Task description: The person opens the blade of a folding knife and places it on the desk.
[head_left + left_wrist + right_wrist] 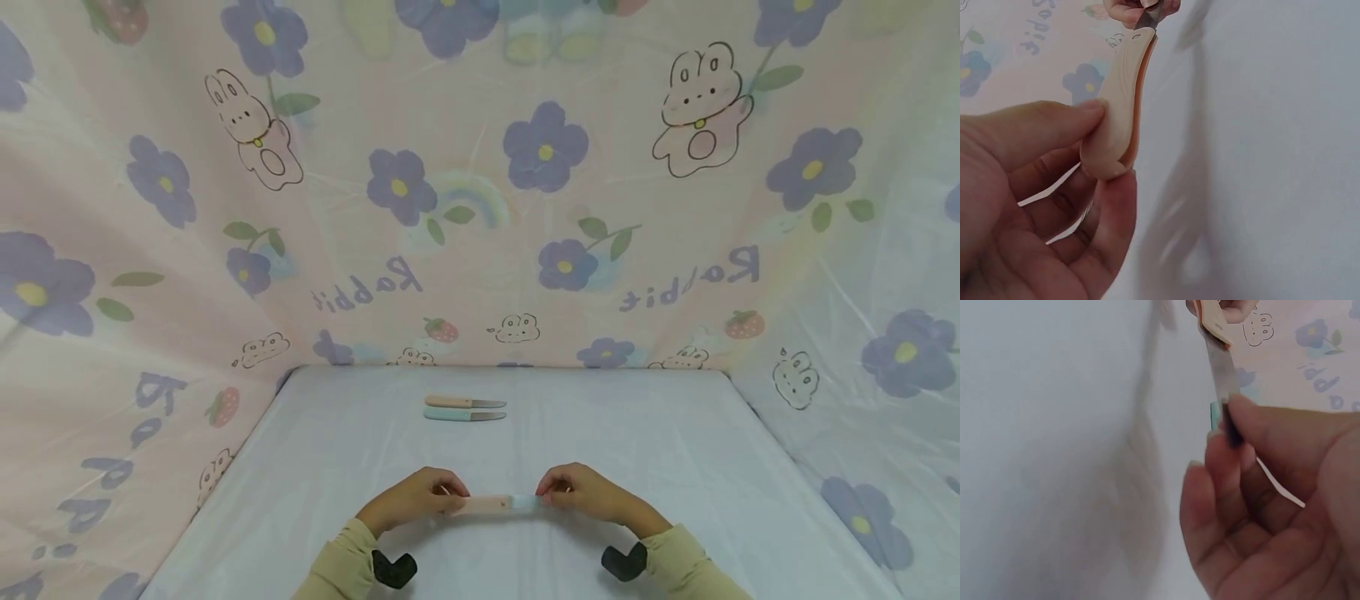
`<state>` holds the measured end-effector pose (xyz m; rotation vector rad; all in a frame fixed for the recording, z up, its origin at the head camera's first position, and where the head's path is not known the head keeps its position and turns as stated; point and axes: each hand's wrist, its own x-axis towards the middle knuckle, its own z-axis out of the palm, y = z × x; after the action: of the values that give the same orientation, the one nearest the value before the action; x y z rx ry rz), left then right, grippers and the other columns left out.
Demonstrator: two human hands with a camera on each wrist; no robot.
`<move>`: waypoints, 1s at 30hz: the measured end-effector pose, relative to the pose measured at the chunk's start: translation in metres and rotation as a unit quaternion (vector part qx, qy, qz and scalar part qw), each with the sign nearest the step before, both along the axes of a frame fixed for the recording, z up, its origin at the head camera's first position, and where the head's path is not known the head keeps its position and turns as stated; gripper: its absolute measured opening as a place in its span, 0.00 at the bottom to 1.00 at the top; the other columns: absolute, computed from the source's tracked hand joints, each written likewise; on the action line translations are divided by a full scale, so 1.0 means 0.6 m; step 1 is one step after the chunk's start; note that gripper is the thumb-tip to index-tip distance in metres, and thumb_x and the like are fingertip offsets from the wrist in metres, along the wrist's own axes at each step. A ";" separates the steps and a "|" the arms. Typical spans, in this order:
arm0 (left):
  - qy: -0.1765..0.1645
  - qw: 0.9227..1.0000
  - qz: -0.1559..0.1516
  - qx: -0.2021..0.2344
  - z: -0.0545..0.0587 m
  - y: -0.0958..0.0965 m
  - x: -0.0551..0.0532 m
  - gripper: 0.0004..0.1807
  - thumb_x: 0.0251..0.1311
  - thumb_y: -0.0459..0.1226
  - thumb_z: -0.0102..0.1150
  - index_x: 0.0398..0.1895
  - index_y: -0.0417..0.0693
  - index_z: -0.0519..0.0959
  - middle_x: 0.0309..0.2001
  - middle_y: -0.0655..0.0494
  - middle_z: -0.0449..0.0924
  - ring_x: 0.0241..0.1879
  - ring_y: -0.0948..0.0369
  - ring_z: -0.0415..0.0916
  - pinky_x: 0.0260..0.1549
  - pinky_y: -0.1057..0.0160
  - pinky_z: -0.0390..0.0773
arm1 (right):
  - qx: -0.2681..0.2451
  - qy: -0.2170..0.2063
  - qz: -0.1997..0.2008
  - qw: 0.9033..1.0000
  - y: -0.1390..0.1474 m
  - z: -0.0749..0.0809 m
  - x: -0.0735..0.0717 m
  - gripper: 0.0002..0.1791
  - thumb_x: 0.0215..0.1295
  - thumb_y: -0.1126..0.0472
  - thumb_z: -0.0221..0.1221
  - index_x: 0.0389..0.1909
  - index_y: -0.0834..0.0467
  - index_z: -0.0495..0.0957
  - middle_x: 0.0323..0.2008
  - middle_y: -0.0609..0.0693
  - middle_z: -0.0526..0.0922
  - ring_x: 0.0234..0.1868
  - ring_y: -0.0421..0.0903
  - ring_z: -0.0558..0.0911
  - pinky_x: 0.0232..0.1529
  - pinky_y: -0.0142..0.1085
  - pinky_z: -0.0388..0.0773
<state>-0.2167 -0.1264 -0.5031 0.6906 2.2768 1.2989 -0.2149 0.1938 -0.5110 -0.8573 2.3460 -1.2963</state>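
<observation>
A folding knife with a peach handle [486, 505] is held level between both hands above the table, its blade [522, 502] out and pointing right. My left hand [420, 497] pinches the butt of the handle between thumb and fingers. In the left wrist view, the handle [1119, 103] shows a long slot along one edge. With thumb and fingertips, my right hand [588, 496] pinches the blade near its tip. The right wrist view shows the metal blade [1222, 372] running into those fingers, which hide part of its end.
Farther back on the white-covered table [637, 450] lie two more knives side by side, one peach [448, 402] and one mint green [448, 413], blades pointing right. Patterned cloth walls [480, 275] enclose the back and sides.
</observation>
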 end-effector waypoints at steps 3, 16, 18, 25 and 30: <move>0.007 1.000 0.010 0.014 0.001 -0.008 -0.007 0.09 0.54 0.44 0.58 0.37 0.53 0.78 0.34 0.58 0.77 0.32 0.61 0.74 0.30 0.60 0.76 | -0.007 0.005 -0.012 1.000 -0.004 0.002 -0.006 0.07 0.60 0.61 0.55 0.37 0.58 0.77 0.32 0.50 0.79 0.29 0.39 0.74 0.27 0.31 0.75; 0.052 0.993 0.106 -0.002 0.011 -0.037 -0.051 0.10 0.54 0.47 0.57 0.35 0.54 0.78 0.35 0.59 0.76 0.35 0.60 0.73 0.35 0.57 0.74 | -0.010 0.055 -0.066 0.996 -0.051 0.002 -0.049 0.11 0.57 0.54 0.58 0.35 0.57 0.78 0.30 0.44 0.79 0.31 0.41 0.75 0.31 0.31 0.73; 0.061 0.991 0.117 -0.008 0.013 -0.040 -0.062 0.10 0.54 0.46 0.58 0.35 0.53 0.78 0.35 0.59 0.76 0.35 0.60 0.73 0.35 0.57 0.74 | -0.002 0.065 -0.076 0.995 -0.060 0.003 -0.059 0.10 0.57 0.55 0.58 0.35 0.57 0.78 0.29 0.43 0.79 0.31 0.40 0.75 0.31 0.31 0.73; 0.069 0.985 0.160 -0.013 0.002 -0.042 -0.104 0.10 0.53 0.44 0.59 0.35 0.50 0.79 0.34 0.59 0.76 0.33 0.61 0.72 0.32 0.61 0.75 | 0.013 0.089 -0.122 0.988 -0.078 -0.002 -0.091 0.07 0.58 0.59 0.58 0.34 0.58 0.79 0.28 0.42 0.77 0.30 0.40 0.74 0.30 0.31 0.73; 0.098 0.977 0.187 -0.018 -0.005 -0.042 -0.122 0.10 0.53 0.43 0.59 0.35 0.47 0.79 0.33 0.59 0.77 0.33 0.62 0.72 0.32 0.64 0.74 | 0.023 0.095 -0.146 0.985 -0.091 -0.009 -0.108 0.07 0.57 0.60 0.58 0.34 0.59 0.79 0.28 0.43 0.77 0.29 0.41 0.73 0.30 0.32 0.72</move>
<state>-0.2896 -0.1514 -0.5062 0.4024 2.6814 1.3990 -0.2800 0.1389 -0.5162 -0.6664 2.7230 -1.3110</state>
